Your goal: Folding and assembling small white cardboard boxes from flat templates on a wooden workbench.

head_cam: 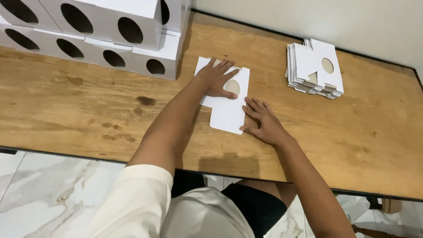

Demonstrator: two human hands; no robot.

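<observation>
Nearest the camera, the person's lap and pale sleeve are showing below the edge of the wooden counter [66,114]. Just beyond that edge, the right hand [263,121] is lying flat, its fingers [254,105] spread and gripping nothing, the fingertips touching the right side of a flat white cardboard blank [227,112]. The blank is lying at the middle of the counter. A little farther on, the left hand [216,79] is pressing down on the blank's upper part, fingers splayed open and holding nothing, beside its oval cutout. Farther right, well apart, a stack of flat blanks [313,69] is sitting. At the far left, folded white boxes [110,31] with oval holes are standing piled.
</observation>
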